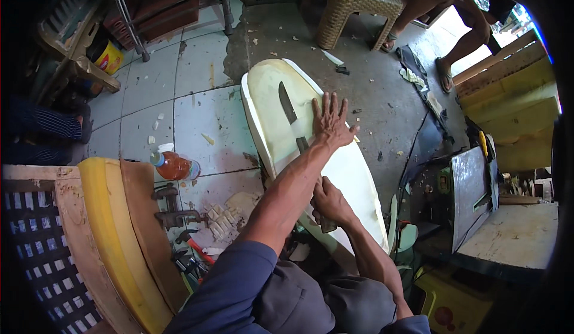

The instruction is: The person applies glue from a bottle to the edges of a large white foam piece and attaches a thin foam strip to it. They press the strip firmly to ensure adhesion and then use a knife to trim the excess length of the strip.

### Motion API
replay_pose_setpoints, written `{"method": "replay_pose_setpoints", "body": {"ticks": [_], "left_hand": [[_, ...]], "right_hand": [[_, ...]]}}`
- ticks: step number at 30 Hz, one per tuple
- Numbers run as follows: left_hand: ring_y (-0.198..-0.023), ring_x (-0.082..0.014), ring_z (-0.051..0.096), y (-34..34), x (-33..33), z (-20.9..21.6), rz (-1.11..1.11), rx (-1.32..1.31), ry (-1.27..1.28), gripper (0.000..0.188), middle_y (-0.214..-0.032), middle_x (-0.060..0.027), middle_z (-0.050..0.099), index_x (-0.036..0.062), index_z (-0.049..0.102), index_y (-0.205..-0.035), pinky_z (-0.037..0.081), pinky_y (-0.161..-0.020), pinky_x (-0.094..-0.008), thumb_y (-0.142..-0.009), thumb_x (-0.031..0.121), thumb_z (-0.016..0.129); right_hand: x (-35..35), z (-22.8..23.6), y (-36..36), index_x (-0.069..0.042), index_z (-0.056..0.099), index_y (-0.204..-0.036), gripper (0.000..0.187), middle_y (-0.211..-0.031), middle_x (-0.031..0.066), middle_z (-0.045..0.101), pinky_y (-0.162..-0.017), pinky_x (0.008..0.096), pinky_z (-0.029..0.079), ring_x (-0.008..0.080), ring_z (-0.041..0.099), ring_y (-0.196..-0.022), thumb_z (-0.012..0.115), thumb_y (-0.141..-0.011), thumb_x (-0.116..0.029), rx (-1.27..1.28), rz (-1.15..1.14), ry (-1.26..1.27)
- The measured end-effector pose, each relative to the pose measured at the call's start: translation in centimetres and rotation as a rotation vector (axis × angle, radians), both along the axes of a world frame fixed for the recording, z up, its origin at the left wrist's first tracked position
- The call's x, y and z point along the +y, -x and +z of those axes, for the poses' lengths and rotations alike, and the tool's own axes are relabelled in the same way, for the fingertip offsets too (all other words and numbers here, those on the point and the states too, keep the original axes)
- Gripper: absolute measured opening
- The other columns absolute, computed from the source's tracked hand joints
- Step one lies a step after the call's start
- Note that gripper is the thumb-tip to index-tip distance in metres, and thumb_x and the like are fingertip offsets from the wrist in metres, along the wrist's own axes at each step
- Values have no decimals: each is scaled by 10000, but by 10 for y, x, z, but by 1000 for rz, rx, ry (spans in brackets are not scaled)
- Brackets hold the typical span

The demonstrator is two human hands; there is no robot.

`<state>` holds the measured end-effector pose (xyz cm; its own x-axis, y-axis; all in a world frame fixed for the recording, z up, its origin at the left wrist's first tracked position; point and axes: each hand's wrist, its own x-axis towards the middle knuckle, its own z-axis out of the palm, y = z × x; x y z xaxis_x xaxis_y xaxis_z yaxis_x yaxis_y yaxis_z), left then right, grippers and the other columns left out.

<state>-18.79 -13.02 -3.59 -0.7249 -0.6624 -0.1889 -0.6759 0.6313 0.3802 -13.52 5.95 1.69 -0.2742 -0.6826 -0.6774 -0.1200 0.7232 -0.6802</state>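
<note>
A long cream panel [280,132] with a rounded far end and a raised pale rim lies slantwise in front of me. My left hand [330,120] rests on its right edge, fingers spread and holding nothing. A knife [288,104] with a dark blade lies on the panel left of that hand; my left forearm partly covers its handle. Closer to me, my right hand [332,202] is closed in a fist beside my left forearm. The butt of a handle [327,224] sticks out below the fist. Whatever is at its other end is hidden.
A bottle of reddish-brown liquid [174,165] stands on the tiles at left, near metal clamps [169,205] and pale scraps [224,221]. Beyond is a woven stool [357,8]. A person's legs [427,5] are at upper right, another's [48,125] at left. A metal-faced box [472,196] stands right.
</note>
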Motion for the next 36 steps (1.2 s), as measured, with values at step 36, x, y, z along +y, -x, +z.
{"method": "replay_pose_setpoints", "body": {"ticks": [36], "left_hand": [[-1587, -406, -57, 2, 0, -3, 23, -3, 3, 961, -1731, -165, 62, 167, 178, -1664, -97, -1214, -671, -924, 697, 489]], "right_hand": [[2, 0, -34, 14, 353, -1476, 612, -1115, 403, 656, -923, 573, 520, 565, 631, -1090, 520, -1017, -355, 49, 290, 79]]}}
